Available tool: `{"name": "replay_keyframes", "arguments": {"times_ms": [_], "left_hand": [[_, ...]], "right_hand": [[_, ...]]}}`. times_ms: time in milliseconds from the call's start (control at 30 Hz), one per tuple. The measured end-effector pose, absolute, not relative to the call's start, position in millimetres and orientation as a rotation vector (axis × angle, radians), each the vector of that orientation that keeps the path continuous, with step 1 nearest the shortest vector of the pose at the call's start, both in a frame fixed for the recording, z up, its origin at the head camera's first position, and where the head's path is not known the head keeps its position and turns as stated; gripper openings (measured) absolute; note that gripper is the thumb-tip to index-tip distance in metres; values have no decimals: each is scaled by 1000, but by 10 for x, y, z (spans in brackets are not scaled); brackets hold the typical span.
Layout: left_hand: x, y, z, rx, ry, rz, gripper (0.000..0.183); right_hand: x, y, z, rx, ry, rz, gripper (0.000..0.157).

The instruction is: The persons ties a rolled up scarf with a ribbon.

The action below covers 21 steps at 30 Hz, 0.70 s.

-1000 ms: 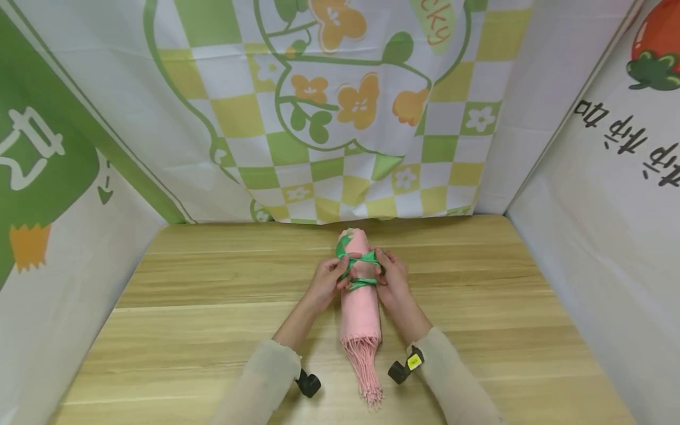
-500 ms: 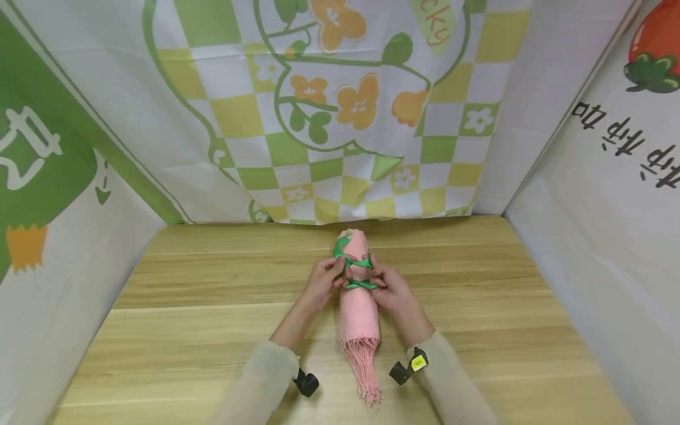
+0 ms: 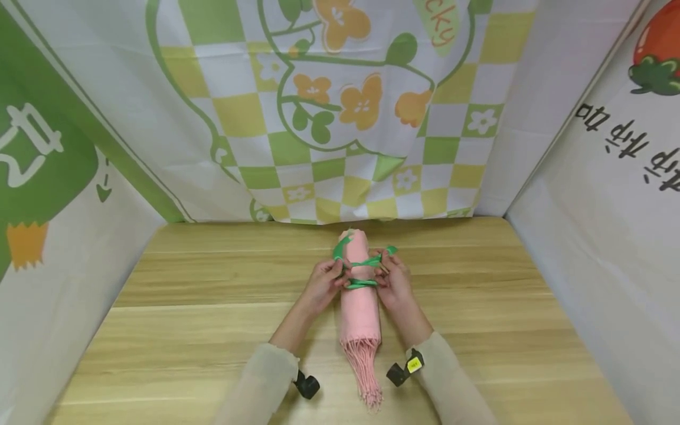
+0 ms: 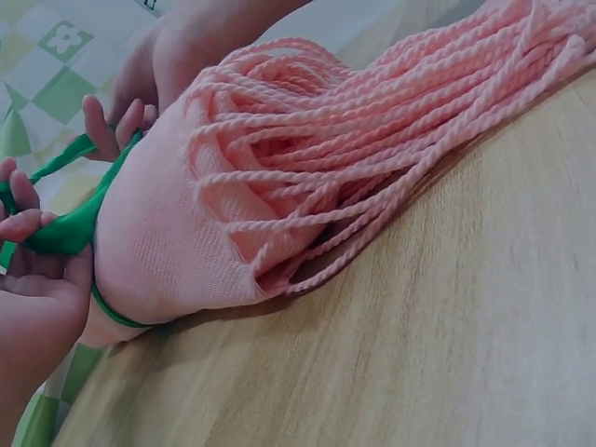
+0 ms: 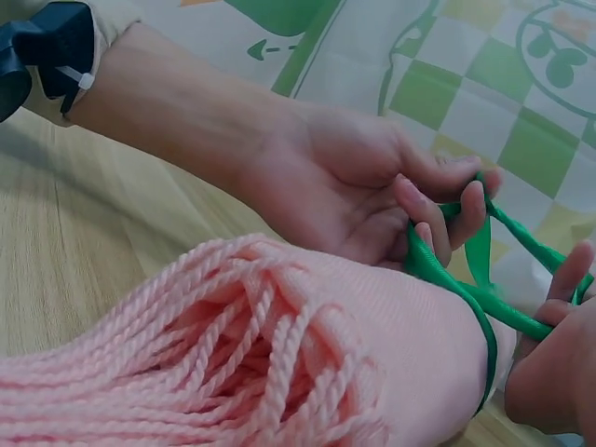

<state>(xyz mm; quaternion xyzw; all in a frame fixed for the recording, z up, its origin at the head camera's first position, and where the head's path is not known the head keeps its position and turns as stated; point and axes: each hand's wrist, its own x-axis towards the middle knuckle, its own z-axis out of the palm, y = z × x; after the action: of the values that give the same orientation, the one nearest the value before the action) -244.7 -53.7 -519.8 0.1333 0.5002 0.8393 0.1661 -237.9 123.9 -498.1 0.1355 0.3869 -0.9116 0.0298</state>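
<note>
A rolled pink scarf [image 3: 360,316] lies lengthwise on the table, its twisted fringe [image 4: 391,140] toward the person. Around its upper half runs a green ribbon [image 3: 362,284], with a second stretch spanning above that band between both hands. My left hand [image 3: 324,282] pinches the ribbon at the roll's left side; in the right wrist view the ribbon passes over its thumb and forefinger. On the right side my right hand [image 3: 395,282] pinches the other part, and a loose ribbon end sticks up past its fingertips. The underside of the roll is hidden.
The wooden table [image 3: 212,283] extends to both sides of the scarf. A checked curtain [image 3: 329,177] hangs at its back edge, close behind the scarf's far end. White printed panels [image 3: 595,236] flank the table. A small black camera [image 3: 307,385] sits at the left wrist.
The right hand first drew in toward the roll's middle, then moved back out to the right. The upper ribbon stretch now runs farther right, with a loose end showing above the right fingers.
</note>
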Motion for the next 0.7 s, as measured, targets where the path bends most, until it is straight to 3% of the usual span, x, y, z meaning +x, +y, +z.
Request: {"name": "replay_keyframes", "arguments": {"times_ms": [367, 700], "left_hand": [[-2423, -580, -5267, 167, 1545, 2317, 43], [-2361, -758, -5288, 157, 1700, 2163, 39]], "right_hand": [[-2364, 1317, -5180, 537, 1429, -2762, 19], [-2337, 1404, -5265, 550, 1843, -2512, 28]]}}
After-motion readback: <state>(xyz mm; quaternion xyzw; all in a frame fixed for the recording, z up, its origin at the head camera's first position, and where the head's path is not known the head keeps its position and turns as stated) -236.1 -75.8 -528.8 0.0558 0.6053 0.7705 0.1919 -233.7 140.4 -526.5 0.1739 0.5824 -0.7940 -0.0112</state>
